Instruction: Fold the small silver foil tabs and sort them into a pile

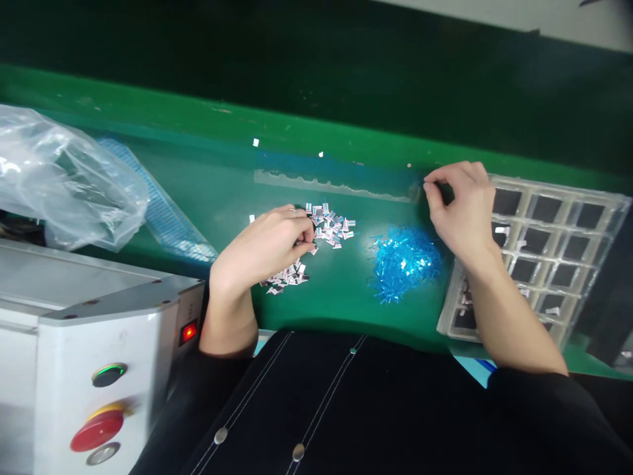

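My left hand (262, 247) is closed, fingertips bent down over a pile of small white pieces with pink and blue stripes (331, 225). Whether a piece is between those fingers is hidden. More such pieces (287, 278) lie partly behind the wrist. Off to the right, my right hand (462, 208) pinches thumb and forefinger together at the tray's left edge; anything held there is too small to make out. A heap of shiny blue plastic slivers (405, 264) lies on the green work surface (331, 307) between the hands. The compartment tray (576, 227) is partly under my right forearm, with small pieces in some compartments.
At the left, a clear plastic bag (79, 178) rests by a blue patterned strip (161, 211). Below them stands a grey machine (59, 369) with a red button (97, 429) and a lit red switch (188, 331). A transparent strip (326, 185) lies behind the pile.
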Motion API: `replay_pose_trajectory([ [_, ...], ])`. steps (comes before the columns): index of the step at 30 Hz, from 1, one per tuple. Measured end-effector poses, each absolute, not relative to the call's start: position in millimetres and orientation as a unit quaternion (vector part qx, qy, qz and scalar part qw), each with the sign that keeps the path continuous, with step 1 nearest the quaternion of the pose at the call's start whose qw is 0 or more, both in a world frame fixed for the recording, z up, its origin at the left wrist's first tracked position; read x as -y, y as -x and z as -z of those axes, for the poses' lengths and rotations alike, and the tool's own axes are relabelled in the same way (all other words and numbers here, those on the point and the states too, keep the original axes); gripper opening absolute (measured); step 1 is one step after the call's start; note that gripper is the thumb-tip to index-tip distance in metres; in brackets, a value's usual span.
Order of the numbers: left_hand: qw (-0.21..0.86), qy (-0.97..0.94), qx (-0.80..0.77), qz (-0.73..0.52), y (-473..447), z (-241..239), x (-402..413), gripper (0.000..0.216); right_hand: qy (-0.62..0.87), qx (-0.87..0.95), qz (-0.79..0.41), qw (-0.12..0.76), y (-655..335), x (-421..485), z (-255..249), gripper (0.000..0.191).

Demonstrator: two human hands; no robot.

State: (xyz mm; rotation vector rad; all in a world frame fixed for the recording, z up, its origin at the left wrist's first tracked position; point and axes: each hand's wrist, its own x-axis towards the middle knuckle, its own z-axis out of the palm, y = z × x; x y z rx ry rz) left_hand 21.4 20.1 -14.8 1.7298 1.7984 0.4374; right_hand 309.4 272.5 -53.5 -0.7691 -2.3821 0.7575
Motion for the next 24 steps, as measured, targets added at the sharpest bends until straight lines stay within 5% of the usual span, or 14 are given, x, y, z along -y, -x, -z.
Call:
replay_pose_trajectory([
  [17, 0.294, -0.658, -0.687, -0.091, -27.1, 1.5, -24.0, 0.018, 0.337, 0.902, -0.187, 0.194, -305.7, -263.8, 41.4, 0.012],
  [24, 0.267, -0.628, -0.705, -0.195, -25.0, -5.3, -20.0, 0.012, 0.33, 0.9, -0.172, 0.228, -303.7, -264.2, 41.8, 0.01],
])
